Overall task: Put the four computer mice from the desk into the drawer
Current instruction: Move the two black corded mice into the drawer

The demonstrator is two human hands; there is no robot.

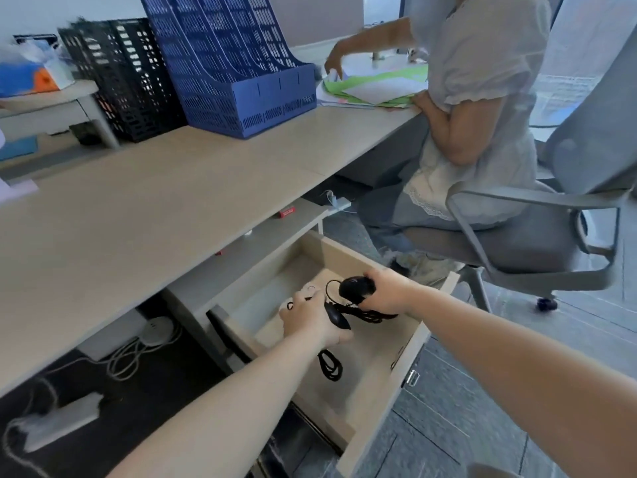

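Note:
The drawer point(396, 384) under the desk stands pulled out, pale wood inside. My left hand point(310, 320) reaches into it and grips a black mouse point(336, 317); its black cable point(331, 365) loops on the drawer floor. A white mouse point(306, 292) shows just beyond my left fingers; whether they touch it I cannot tell. My right hand point(387, 293) holds another black mouse point(355, 288) over the drawer, its bundled cable point(372, 313) hanging below. The desk top point(138, 215) in view carries no mouse.
A blue file rack point(234, 63) and a black one point(124, 77) stand at the back of the desk. Another person sits on a grey office chair point(537, 243) right of the drawer, handling papers point(375, 86). Power strips and cables point(138, 346) lie under the desk.

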